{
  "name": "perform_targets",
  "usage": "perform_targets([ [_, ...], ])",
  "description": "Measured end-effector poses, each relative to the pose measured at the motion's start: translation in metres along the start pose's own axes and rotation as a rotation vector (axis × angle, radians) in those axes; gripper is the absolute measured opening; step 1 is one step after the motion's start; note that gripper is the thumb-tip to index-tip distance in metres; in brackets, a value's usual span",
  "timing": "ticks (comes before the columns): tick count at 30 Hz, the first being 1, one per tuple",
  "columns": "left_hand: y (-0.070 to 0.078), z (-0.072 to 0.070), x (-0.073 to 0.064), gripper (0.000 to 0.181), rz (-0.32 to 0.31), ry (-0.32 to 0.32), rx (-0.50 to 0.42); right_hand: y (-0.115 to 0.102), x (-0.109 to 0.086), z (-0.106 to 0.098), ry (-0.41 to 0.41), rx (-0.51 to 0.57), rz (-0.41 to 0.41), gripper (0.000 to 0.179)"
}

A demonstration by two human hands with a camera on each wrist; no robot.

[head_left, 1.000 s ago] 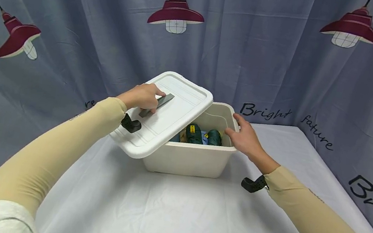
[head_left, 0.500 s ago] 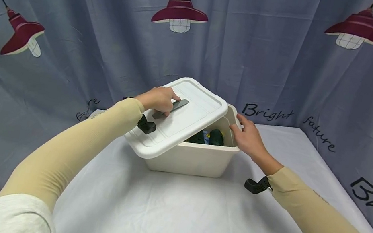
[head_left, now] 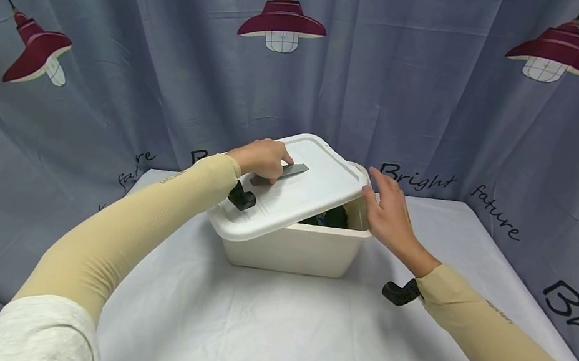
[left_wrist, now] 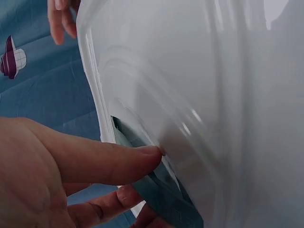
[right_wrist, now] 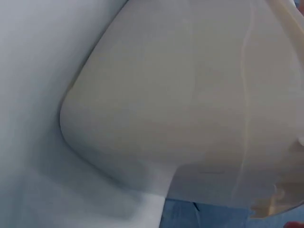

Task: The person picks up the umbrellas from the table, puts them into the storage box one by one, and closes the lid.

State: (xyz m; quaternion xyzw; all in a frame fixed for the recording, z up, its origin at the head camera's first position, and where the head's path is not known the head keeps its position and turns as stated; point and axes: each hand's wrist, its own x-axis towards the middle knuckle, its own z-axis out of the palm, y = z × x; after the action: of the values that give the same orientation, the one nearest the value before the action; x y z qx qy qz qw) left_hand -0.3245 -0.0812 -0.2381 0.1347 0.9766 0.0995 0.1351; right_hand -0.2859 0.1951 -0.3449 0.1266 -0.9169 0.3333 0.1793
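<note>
My left hand (head_left: pixel 263 159) grips the grey handle (head_left: pixel 295 170) of a white plastic lid (head_left: pixel 324 179), thumb on one side and fingers curled under the other in the left wrist view. Tilted, the lid lies over much of a cream storage box (head_left: pixel 289 251), its right corner near the far right rim. Through the gap at the front right, dark green bundles (head_left: pixel 337 218) show inside; the rest of the contents are hidden. At the box's right end is my right hand (head_left: pixel 392 216), fingers extended beside the lid corner and rim. The right wrist view shows the box's outer wall (right_wrist: pixel 142 95).
The box stands on a table with a white cloth (head_left: pixel 288 332). A grey-blue curtain (head_left: pixel 183 63) printed with red lamps and lettering hangs behind and along the sides. Black wrist cameras sit on both wrists.
My left hand has carried the lid rightward and lower over the box, covering more of the contents. The right hand's fingers have straightened and lifted from the rim they held.
</note>
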Motion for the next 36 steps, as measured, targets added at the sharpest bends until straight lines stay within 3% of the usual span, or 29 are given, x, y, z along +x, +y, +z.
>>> perform_targets([
  [5,-0.003,0.001,-0.002,0.067,0.022,0.005,-0.009,-0.001,0.003,-0.004,-0.099,-0.074,-0.112,0.058],
  [11,-0.018,0.001,-0.015,0.064,0.083,0.057,-0.002,-0.003,0.008,-0.008,-0.249,-0.171,-0.105,0.058],
  [19,-0.044,0.003,-0.063,0.065,0.05,0.137,0.053,-0.008,0.01,-0.015,-0.276,-0.259,-0.112,0.061],
  [27,-0.062,0.027,-0.109,0.078,-0.006,0.23,0.076,-0.008,0.011,-0.016,-0.271,-0.283,-0.127,0.061],
  [31,-0.072,0.04,-0.121,0.08,-0.047,0.276,0.055,-0.008,0.014,-0.019,-0.271,-0.327,-0.145,0.06],
  [36,-0.082,0.049,-0.121,0.072,-0.043,0.3,0.032,-0.012,0.013,-0.024,-0.287,-0.386,-0.148,0.061],
])
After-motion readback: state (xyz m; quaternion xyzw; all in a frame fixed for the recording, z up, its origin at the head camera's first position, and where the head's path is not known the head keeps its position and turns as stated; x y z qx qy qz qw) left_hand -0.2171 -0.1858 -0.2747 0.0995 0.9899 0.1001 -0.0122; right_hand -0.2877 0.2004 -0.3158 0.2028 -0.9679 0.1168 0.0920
